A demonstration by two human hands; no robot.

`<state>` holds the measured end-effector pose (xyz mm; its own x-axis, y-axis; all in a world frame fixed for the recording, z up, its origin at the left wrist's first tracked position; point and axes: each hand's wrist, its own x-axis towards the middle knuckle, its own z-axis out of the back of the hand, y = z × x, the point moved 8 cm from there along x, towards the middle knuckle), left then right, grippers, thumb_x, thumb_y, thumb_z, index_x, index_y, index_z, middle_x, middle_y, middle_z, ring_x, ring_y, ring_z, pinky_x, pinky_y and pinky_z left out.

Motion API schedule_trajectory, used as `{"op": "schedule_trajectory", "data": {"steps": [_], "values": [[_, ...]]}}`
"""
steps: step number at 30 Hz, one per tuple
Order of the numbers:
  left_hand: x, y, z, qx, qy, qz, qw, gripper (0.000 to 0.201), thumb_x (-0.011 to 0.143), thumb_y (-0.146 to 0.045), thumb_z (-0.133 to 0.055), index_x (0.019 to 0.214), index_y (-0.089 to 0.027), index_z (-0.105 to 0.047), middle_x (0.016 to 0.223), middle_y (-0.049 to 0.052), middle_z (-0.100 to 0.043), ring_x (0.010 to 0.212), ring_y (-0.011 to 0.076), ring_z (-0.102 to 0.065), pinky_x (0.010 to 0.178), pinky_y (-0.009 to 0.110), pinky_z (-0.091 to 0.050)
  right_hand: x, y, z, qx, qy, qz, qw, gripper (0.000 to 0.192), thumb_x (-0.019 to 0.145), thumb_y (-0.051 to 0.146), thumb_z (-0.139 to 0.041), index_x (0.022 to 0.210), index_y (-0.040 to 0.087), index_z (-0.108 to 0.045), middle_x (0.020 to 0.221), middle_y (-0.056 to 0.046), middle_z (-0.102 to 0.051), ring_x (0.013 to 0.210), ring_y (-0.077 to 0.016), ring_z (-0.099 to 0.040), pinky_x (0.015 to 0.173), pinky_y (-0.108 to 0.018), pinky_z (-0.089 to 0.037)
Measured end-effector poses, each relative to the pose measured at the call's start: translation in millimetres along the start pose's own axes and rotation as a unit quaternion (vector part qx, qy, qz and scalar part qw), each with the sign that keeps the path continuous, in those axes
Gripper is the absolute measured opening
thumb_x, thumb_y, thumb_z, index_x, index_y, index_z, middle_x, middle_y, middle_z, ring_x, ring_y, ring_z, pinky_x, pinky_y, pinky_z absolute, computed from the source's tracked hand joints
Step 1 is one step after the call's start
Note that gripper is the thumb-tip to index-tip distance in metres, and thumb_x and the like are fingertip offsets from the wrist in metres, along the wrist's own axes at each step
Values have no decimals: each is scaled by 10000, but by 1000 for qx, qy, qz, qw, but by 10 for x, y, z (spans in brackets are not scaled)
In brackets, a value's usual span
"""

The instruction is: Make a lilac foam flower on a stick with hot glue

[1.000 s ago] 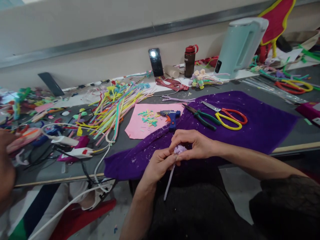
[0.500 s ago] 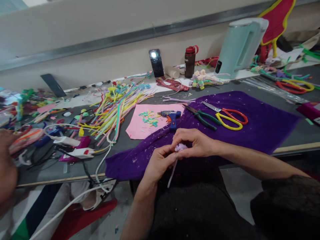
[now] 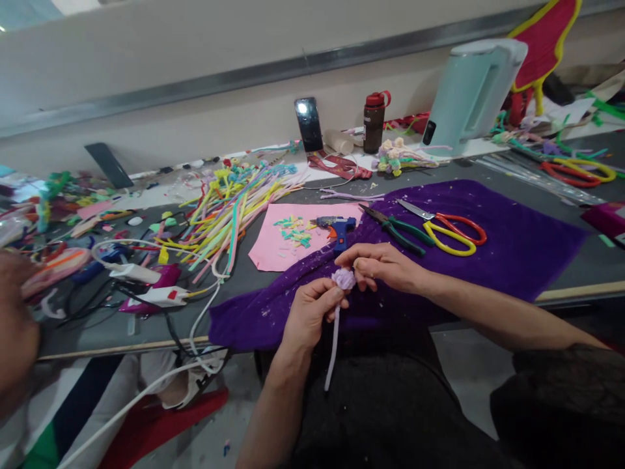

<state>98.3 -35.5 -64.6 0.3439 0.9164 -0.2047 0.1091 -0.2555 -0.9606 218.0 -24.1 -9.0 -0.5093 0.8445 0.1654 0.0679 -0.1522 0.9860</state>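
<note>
A lilac pipe-cleaner flower (image 3: 344, 279) with a long fuzzy stem (image 3: 333, 355) is pinched just under its head by my left hand (image 3: 312, 309). The stem hangs down toward my dark clothing. My right hand (image 3: 383, 266) is close against the flower's right side, index finger curved over its top and fingers loosely apart. Whether its fingertips touch the petals is hard to see. Beyond my hands lie a blue glue gun (image 3: 340, 231), green-handled pliers (image 3: 398, 231) and scissors with red and yellow handles (image 3: 446, 228), the pliers and scissors on a purple cloth (image 3: 508, 241).
A pink sheet (image 3: 266, 251) carries small cut pieces. Behind it lie many coloured pipe cleaners (image 3: 229, 208), a phone (image 3: 308, 124), a bottle (image 3: 374, 124) and a kettle (image 3: 471, 98). Power strips (image 3: 151, 296) with cords are at left, near another person's hand (image 3: 17, 312).
My right hand has loosened from around the flower and shifted slightly upward, exposing its head. The left hand still pinches it, and more of the stem shows below.
</note>
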Motion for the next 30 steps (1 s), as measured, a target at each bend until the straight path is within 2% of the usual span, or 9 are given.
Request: {"op": "schedule_trajectory", "data": {"steps": [4,6,10,13,15,18,21,25,30], "values": [[1,8,15,-16,-6,-4,1000,219,650,-325,-688,667,-129,-594,517,-14,-574,379,29,-366,371,165,-236,-8,-3,-66,-3,21,-8,1000,325,845,337,-494,1089,132,-556,715,-1,-563,568,-88,-545,443,-178,-410],[-2,10,24,-18,-11,-5,1000,221,650,-327,-688,664,-130,-588,514,-15,-570,378,30,-360,372,168,-234,-13,9,-86,-21,22,-3,1000,369,800,317,-564,1126,147,-535,754,1,-566,576,-83,-533,469,-183,-419],[-12,17,12,-1,-4,-3,1000,242,651,-347,-684,632,-134,-571,504,-17,-558,377,35,-349,376,175,-239,-16,118,-96,-112,10,75,991,535,675,260,-707,1170,183,-519,909,-23,-574,697,-100,-534,585,-209,-440],[-25,-4,-24,42,9,-16,999,251,665,-346,-675,593,-127,-578,497,-13,-554,379,32,-350,382,175,-256,-27,186,-118,-161,22,135,977,399,718,258,-677,1095,175,-579,945,-48,-573,807,-134,-540,681,-254,-444],[-32,-14,-29,49,8,-22,999,233,668,-344,-674,624,-126,-603,518,-4,-579,380,37,-376,382,176,-286,-25,190,-101,-152,25,144,978,301,745,249,-651,1032,167,-609,913,-47,-574,816,-137,-542,695,-264,-444],[-30,-15,-14,9,3,-18,1000,242,666,-358,-670,760,-136,-645,618,21,-641,396,58,-450,375,185,-335,-10,155,-25,-99,9,115,988,281,735,227,-653,1008,170,-619,893,-30,-562,750,-109,-535,625,-226,-446],[-19,-27,-21,-32,18,-17,999,308,697,-389,-633,838,-116,-661,676,54,-661,413,75,-493,354,186,-341,3,79,30,-34,-2,58,998,299,727,225,-648,1019,179,-606,830,2,-553,608,-66,-510,512,-181,-442],[-6,-44,-3,-62,8,-22,998,370,772,-429,-541,801,-86,-675,627,65,-649,399,82,-499,336,184,-334,6,-7,62,2,-14,7,1000,309,720,234,-651,1017,170,-592,736,23,-554,543,-63,-511,441,-164,-446],[3,-38,38,-56,-23,-31,998,254,750,-339,-600,748,-99,-683,597,36,-638,379,51,-457,345,169,-318,4,-32,53,0,-9,4,1000,309,715,231,-656,1012,171,-595,725,24,-554,561,-63,-518,450,-159,-456]]}}
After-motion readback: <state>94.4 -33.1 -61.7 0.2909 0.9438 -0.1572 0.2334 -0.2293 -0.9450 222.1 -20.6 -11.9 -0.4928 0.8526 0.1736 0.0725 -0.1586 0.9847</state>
